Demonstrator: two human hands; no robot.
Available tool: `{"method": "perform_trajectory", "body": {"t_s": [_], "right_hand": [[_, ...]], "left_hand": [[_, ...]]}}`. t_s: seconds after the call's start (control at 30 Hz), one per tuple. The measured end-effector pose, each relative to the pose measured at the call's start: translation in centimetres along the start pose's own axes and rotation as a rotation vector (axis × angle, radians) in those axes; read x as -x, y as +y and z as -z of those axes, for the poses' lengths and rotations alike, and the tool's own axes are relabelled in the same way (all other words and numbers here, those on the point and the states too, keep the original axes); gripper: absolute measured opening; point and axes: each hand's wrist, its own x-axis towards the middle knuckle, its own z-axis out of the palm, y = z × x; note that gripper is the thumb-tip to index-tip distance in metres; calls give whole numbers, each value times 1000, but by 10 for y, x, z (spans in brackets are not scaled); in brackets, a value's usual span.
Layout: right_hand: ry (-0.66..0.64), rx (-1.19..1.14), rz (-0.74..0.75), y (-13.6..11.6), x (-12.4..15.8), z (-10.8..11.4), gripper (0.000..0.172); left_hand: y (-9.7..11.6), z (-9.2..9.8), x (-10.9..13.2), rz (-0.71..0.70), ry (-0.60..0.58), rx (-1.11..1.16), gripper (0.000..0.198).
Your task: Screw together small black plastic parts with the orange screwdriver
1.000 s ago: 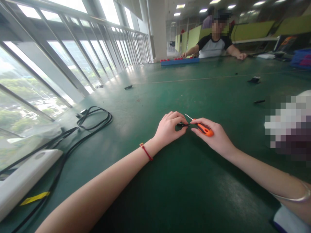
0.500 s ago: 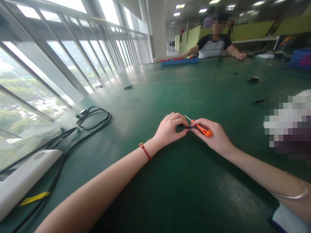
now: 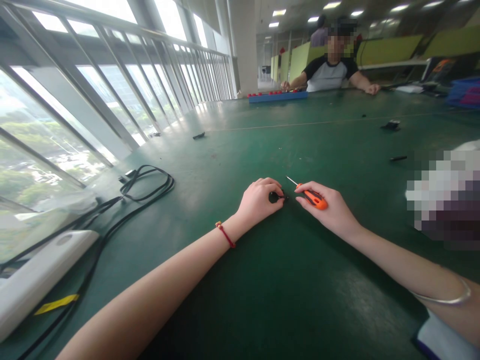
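Between the thumb and fingers of my left hand is a small black piece, mostly covered by the fingertips; its kind cannot be made out. My right hand holds a screwdriver with an orange and black handle. The thin metal shaft points up and to the left, above the black piece and apart from it. A small gap separates the two hands, which are both just over the green table.
A white power strip and looped black cables lie at left, near a railing. Across the table a person sits behind a blue tray with red pieces. Small black parts lie at right.
My hands have moved apart: the right fingertips no longer touch the black piece, which stays in my left hand. The seated person's hand by the blue tray has shifted slightly.
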Motion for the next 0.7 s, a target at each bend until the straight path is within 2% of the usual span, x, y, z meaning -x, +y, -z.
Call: {"method": "perform_trajectory", "body": {"t_s": [0.2,0.33,0.43,0.53,0.7], "right_hand": [[-29,12,16,-2,0,0,12],[-40,3,11,-1,1,1,13],[-40,-8,-10,0,1,0,15],[-51,-14,-28,-1,1,-1,15],[-65,-20,-38,-2,1,-2,15]], "left_hand": [[-4,-2,0,-3,-32,47,8],[-10,12,6,59,-17,46,9],[-24,38,24,158,28,-9,11],[-51,75,55,313,127,-89,15],[-90,138,108,671,283,-262,27]]}}
